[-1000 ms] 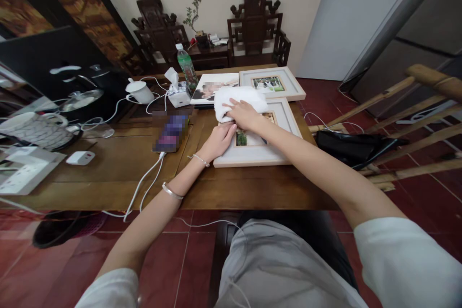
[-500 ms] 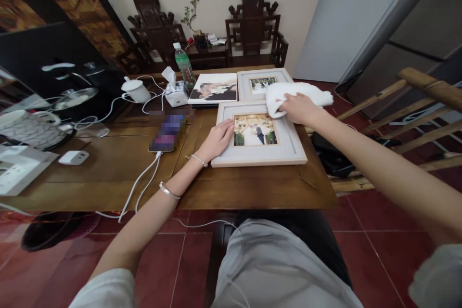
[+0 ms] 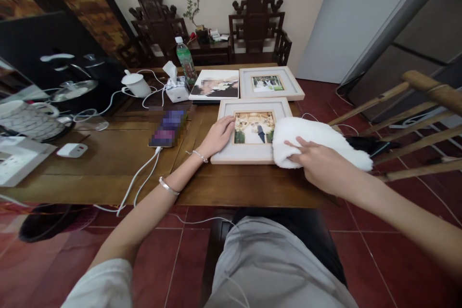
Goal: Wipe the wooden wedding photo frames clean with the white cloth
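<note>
A light wooden photo frame with a wedding picture lies flat near the table's front edge. My left hand rests on its left side, fingers stretched out and lying flat. In my right hand is a fluffy white cloth, pressed on the frame's right side and hanging past the table edge. The cloth hides the frame's lower right corner. Behind it lie a second photo frame and a photo panel showing a couple.
Left of the frame lies a charging phone with white cables. Beyond are a tissue box, a green bottle and a lidded white cup. A power strip sits far left. A bamboo chair stands at the right.
My right hand has drawn the cloth from the frame's upper right corner down to its lower right, uncovering the second frame. My left hand stays in place on the frame.
</note>
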Action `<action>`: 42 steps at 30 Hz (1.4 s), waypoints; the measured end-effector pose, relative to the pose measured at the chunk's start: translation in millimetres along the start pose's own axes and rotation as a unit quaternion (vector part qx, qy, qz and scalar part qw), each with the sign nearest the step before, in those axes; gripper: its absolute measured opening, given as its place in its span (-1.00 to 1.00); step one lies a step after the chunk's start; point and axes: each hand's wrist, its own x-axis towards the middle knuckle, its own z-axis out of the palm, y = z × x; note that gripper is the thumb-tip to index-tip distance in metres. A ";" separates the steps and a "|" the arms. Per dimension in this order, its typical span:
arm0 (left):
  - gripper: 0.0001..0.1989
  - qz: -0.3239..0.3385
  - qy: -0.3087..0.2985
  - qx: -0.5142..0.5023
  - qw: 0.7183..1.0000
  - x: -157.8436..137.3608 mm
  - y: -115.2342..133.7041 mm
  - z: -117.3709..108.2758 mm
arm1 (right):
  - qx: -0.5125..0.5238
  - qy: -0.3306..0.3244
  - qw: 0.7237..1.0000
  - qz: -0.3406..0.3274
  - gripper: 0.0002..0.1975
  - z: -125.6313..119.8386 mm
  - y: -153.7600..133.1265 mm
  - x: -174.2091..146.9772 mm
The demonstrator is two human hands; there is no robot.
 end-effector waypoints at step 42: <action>-0.60 0.042 -0.035 0.036 0.998 -2.7 -10.8 0.3 | 0.071 0.060 0.985 0.145 -0.42 24.9 64.0 72.5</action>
